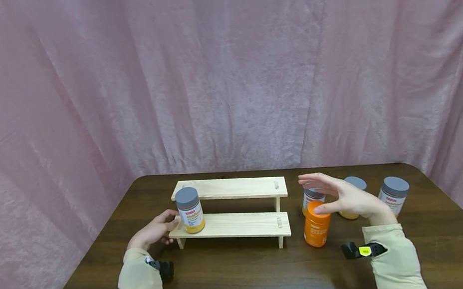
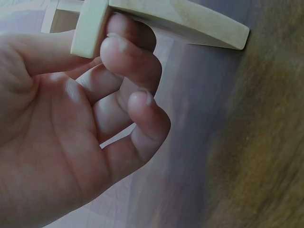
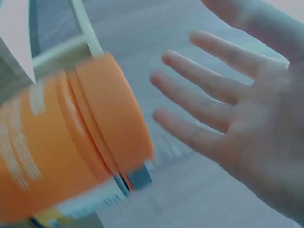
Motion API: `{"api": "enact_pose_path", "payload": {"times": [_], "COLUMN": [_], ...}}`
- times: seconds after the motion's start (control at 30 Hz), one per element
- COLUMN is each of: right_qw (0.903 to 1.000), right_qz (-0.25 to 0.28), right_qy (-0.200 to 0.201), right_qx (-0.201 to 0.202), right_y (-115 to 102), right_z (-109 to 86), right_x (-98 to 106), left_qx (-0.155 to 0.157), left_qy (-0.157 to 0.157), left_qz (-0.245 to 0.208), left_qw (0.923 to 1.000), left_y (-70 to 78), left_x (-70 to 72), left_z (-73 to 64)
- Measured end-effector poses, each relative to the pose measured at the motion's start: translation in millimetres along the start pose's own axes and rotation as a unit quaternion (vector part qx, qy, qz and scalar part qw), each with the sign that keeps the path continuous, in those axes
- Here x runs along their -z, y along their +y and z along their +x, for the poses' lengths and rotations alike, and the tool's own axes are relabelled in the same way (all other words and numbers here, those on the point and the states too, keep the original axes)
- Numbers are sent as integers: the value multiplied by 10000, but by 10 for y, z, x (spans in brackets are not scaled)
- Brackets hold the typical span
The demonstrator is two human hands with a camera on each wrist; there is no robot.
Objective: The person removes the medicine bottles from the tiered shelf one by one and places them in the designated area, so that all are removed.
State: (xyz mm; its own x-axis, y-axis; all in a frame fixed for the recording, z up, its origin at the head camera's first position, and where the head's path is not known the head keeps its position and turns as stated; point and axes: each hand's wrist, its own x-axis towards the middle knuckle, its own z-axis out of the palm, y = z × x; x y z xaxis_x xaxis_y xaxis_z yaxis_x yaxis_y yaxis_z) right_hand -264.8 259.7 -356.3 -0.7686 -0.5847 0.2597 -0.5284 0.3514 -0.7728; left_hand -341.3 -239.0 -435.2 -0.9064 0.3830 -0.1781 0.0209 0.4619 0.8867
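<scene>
A two-step wooden rack [image 1: 244,223] stands on the table. My left hand [image 1: 154,230] grips its left end; in the left wrist view, the fingers [image 2: 135,59] curl under the board [image 2: 190,21], with the thumb on the other side. A grey-lidded jar [image 1: 191,217] stands upright on the lower step's left end, near that hand. My right hand [image 1: 349,196] hovers by an orange jar [image 1: 316,229] right of the rack. In the right wrist view its fingers [image 3: 204,71] are spread and extended, apart from the jar's lid [image 3: 114,111].
Several grey-lidded jars stand at the right: one jar [image 1: 308,199] behind the orange one, another jar [image 1: 355,182] partly behind my right hand, and a third jar [image 1: 394,189] farther right. Pink curtains [image 1: 219,65] hang behind the dark wooden table [image 1: 235,285].
</scene>
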Motion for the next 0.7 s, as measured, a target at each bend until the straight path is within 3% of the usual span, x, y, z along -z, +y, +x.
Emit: {"api": "enact_pose_path", "payload": {"times": [0.27, 0.5, 0.7], "right_qw": [9997, 9988, 9987], "right_qz": [103, 166, 100], "right_qy": [234, 241, 353], "right_qx": [13, 400, 344], "right_y": [-192, -322, -367], "right_z": [231, 430, 571], "right_x": [-276, -576, -838], "left_qx": [-106, -85, -82], "left_qy": [-11, -10, 15], "left_qz": [10, 62, 64], "left_qw": [9999, 9999, 9999], "left_y": [-12, -5, -18], "left_x": [-8, -10, -2], "left_z": [7, -6, -5]}}
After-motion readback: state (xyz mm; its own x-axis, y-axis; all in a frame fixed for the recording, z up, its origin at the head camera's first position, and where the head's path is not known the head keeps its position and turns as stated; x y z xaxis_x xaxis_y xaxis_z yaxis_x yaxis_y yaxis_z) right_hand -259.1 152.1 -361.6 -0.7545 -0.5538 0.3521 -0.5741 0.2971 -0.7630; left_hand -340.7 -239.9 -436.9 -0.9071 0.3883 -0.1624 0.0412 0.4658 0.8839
